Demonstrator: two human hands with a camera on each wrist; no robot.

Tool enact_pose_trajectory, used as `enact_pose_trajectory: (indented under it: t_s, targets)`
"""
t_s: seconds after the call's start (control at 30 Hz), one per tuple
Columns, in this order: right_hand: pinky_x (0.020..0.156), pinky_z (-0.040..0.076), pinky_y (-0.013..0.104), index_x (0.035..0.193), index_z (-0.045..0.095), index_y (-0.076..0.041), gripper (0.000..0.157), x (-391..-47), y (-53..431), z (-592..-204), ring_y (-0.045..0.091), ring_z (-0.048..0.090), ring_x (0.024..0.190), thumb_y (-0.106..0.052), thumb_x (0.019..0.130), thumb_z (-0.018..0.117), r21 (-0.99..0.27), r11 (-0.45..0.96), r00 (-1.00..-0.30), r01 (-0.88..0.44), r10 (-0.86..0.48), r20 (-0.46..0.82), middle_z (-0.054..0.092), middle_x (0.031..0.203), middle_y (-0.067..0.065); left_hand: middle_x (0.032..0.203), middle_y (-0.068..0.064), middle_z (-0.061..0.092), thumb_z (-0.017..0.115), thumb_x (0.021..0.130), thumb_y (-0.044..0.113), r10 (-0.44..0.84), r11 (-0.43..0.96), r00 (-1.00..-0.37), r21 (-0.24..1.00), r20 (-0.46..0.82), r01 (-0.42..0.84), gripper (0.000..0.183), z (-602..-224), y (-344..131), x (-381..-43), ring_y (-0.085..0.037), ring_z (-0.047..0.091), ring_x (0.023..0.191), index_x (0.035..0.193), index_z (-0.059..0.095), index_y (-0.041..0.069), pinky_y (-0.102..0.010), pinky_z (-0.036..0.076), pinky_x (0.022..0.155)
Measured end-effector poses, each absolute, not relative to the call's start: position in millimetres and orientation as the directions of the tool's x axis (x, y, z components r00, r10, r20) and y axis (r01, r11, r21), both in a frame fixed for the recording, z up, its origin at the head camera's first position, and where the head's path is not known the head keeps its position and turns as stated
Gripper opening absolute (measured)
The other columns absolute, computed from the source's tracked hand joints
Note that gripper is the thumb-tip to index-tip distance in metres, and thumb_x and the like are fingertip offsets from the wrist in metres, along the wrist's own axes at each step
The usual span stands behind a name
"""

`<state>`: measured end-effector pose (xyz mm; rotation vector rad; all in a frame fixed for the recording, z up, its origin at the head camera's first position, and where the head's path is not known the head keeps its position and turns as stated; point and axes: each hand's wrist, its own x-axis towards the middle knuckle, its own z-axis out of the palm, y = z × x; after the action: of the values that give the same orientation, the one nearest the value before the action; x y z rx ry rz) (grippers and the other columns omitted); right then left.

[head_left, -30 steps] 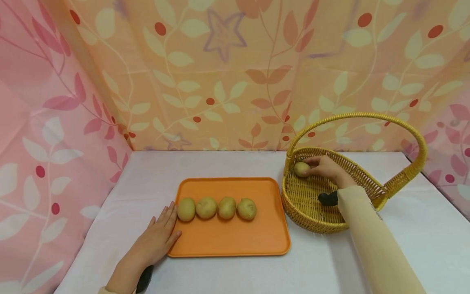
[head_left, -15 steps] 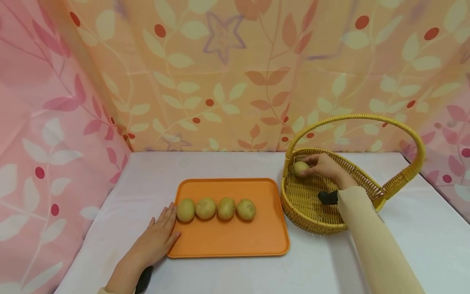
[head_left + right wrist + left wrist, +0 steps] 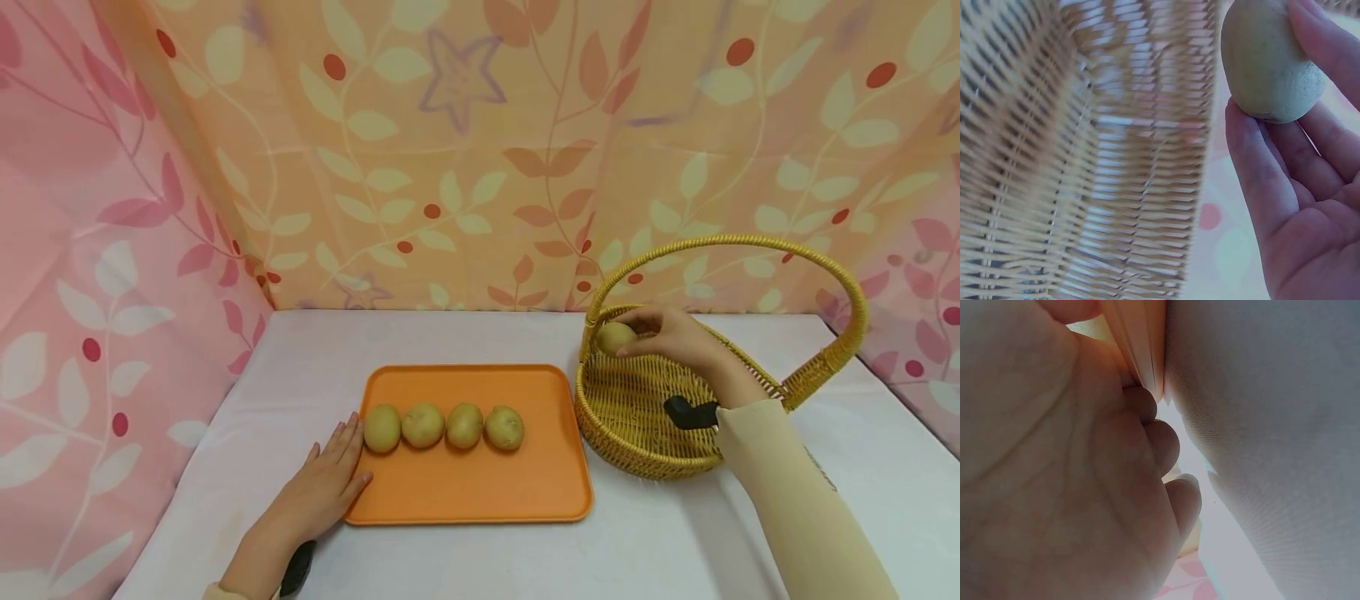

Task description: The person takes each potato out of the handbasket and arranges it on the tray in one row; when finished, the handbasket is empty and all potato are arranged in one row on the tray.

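Note:
A potato (image 3: pixel 1269 65) is pinched between the thumb and fingers of my right hand (image 3: pixel 671 340), over the far left part of the yellow wicker basket (image 3: pixel 637 408). The right wrist view shows the potato near the level of the basket's rim. My left hand (image 3: pixel 322 483) rests with straight fingers against the left edge of the orange tray (image 3: pixel 465 496). Several potatoes (image 3: pixel 464 426) lie in a row across that tray, the leftmost close by the left fingertips. In the left wrist view the palm (image 3: pixel 1054 462) fills much of the picture, beside the tray's edge.
The basket's tall arched handle (image 3: pixel 750 240) rises over its opening, with the right forearm crossing the basket's near right side. A white cloth (image 3: pixel 480 562) covers the table. Patterned curtains (image 3: pixel 465 192) stand behind it and at both sides.
My right hand has lifted the potato slightly from inside the basket, and the wrist has shifted a little to the right. The left hand stays at the tray.

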<state>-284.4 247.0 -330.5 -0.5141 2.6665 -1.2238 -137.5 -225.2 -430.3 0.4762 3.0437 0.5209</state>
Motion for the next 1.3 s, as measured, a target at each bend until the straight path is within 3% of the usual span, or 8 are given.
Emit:
enact_pose_trajectory:
  t_s: [0.23,0.47,0.8,1.07,1.3]
  targets:
    - [0.081,0.048,0.023,0.124,0.060,-0.003,0.056,-258.3,239.0,-320.1,0.023,0.057,0.106,-0.028,0.078,0.079,-0.742,0.603,-0.920,-0.292,-0.388,0.047,0.061,0.119,0.012,0.152,-0.022,0.022,0.055,0.096,0.024,0.297,0.900,-0.954,0.324,0.034,0.291,0.066,-430.7,-225.5,-137.6,-0.041,0.021,0.138,0.145,0.025,-0.008,-0.064,0.018,0.105]
    - [0.078,0.053,0.026,0.120,0.060,0.001,0.051,-224.4,223.9,-317.6,0.018,0.064,0.099,-0.014,0.076,0.080,-0.842,0.459,-0.918,-0.282,-0.385,0.098,0.058,0.119,0.017,0.152,-0.022,0.022,0.055,0.096,0.024,0.304,0.896,-0.952,0.327,0.043,0.301,0.065,-431.3,-225.2,-137.9,-0.041,0.021,0.138,0.145,0.025,-0.008,-0.064,0.018,0.105]
    - [0.080,0.053,0.028,0.114,0.063,0.001,0.047,-190.0,185.2,-331.0,0.019,0.063,0.098,-0.006,0.071,0.082,-0.849,0.330,-0.852,-0.413,-0.470,0.232,0.061,0.114,0.015,0.152,-0.022,0.022,0.055,0.096,0.024,0.300,0.901,-0.953,0.318,0.040,0.297,0.065,-432.1,-225.0,-138.6,-0.040,0.021,0.138,0.145,0.025,-0.008,-0.063,0.018,0.105]
    - [0.079,0.054,0.030,0.119,0.058,0.006,0.050,-178.8,158.8,-352.3,0.030,0.062,0.103,-0.006,0.076,0.079,-0.935,0.251,-0.891,-0.250,-0.437,0.121,0.057,0.118,0.021,0.152,-0.021,0.022,0.055,0.096,0.024,0.302,0.899,-0.953,0.321,0.036,0.297,0.065,-431.6,-224.5,-138.8,-0.040,0.021,0.138,0.144,0.026,-0.008,-0.063,0.018,0.105]
    - [0.082,0.053,0.028,0.115,0.063,0.002,0.048,-169.5,144.7,-372.0,0.027,0.059,0.100,-0.016,0.074,0.081,-0.875,0.391,-0.884,-0.284,-0.460,0.082,0.063,0.110,0.011,0.151,-0.022,0.022,0.054,0.096,0.024,0.304,0.898,-0.952,0.323,0.039,0.300,0.065,-430.9,-225.2,-138.7,-0.041,0.021,0.138,0.144,0.026,-0.009,-0.064,0.019,0.105]
